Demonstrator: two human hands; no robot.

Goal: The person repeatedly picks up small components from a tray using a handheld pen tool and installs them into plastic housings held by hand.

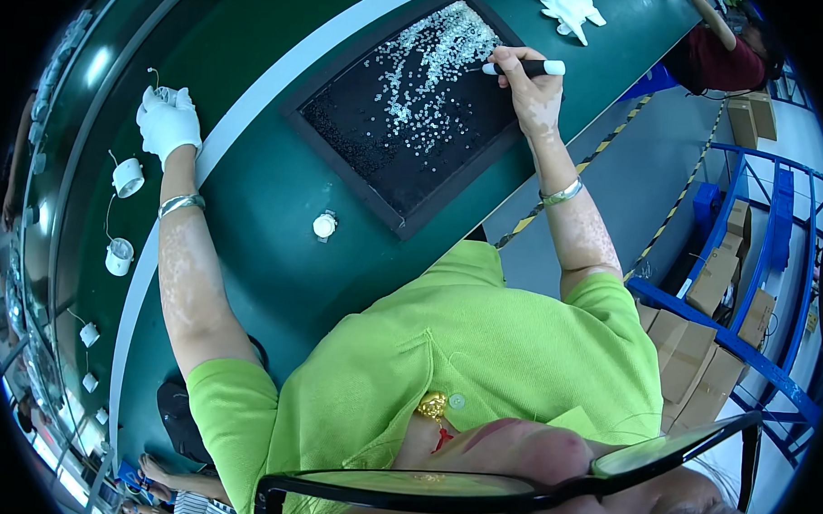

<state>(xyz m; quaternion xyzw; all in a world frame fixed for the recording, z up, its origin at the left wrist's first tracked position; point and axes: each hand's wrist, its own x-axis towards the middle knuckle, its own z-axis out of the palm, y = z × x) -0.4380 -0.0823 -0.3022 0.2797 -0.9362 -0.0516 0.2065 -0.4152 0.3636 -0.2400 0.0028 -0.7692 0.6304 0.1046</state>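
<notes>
At the far left, my left hand (169, 126) wears a white glove. Its fingers are closed around what looks like a small white round part (164, 94) with a thin wire, mostly hidden by the glove. Bare, my right hand (531, 91) grips a black-and-white pen-shaped tool (518, 69) with a thin tip. That tip points left over the upper right part of a black rectangular tray (404, 222). Scattered in the tray are many tiny clear or whitish discs (429, 72), heaped toward the far end, with small dark pieces (343, 132) along the left side.
White cups with wires (127, 177) stand in a row on the green belt (96, 214), beyond a pale curved rail (218, 146). A small white part (325, 224) sits on the green table (275, 261). A white glove (570, 11) lies at the far edge. Another person (722, 50) is at the far right.
</notes>
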